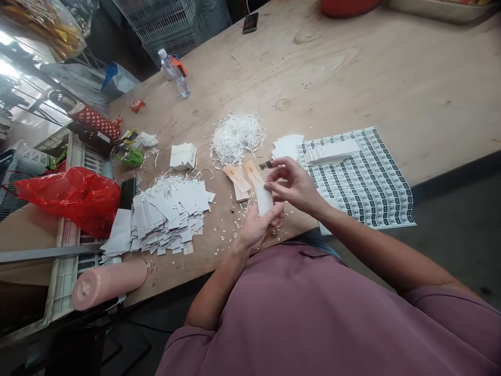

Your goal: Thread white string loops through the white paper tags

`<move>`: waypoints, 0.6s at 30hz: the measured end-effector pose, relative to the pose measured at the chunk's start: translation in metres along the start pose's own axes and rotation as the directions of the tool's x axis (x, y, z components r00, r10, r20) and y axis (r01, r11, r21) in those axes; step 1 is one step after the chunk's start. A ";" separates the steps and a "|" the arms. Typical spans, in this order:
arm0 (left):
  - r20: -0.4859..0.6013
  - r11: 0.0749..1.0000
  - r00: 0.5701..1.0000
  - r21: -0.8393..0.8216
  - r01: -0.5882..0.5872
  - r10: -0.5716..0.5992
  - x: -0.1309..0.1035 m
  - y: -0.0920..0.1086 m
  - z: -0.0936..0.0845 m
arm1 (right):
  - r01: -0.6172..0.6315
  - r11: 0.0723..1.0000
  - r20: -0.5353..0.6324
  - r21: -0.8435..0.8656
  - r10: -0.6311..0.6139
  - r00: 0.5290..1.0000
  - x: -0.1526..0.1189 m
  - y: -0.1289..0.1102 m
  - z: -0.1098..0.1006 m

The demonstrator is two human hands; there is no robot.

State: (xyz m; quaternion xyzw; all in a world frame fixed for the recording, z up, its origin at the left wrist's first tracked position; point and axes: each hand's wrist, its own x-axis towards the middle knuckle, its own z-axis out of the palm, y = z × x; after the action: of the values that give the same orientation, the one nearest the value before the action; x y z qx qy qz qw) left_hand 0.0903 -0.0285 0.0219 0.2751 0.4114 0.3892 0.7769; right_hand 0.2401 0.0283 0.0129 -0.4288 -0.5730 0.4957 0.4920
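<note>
My left hand (256, 227) pinches a small white tag (264, 200), grip pressed on its lower end, held upright just above the counter (352, 78) edge. My right hand (293, 183) touches the tag's top edge, fingers curled, thumb and forefinger close together; I can't tell if they hold anything. Sticker sheet (364, 183) lies just right of the hands. Pile of white tags (168, 214) sits left, shredded white strips (235, 137) behind, tan tags (240, 180) just beside the held one.
</note>
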 end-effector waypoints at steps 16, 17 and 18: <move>-0.113 0.993 0.993 -0.107 -0.044 0.032 -0.011 0.006 0.001 | 0.238 0.867 0.215 -0.438 -0.156 0.964 -0.025 -0.015 -0.012; -0.112 0.993 0.993 -0.109 -0.045 0.033 -0.011 0.006 0.002 | 0.242 0.857 0.223 -0.455 -0.153 0.963 -0.025 -0.012 -0.012; -0.112 0.993 0.993 -0.110 -0.047 0.034 -0.011 0.006 0.002 | 0.246 0.848 0.229 -0.469 -0.152 0.962 -0.024 -0.009 -0.012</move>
State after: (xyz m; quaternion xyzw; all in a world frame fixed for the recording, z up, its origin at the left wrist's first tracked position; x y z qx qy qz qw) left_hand 0.0858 -0.0346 0.0319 0.2175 0.4251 0.4420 0.7594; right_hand 0.2551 0.0050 0.0188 -0.4308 -0.7644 0.3166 0.3604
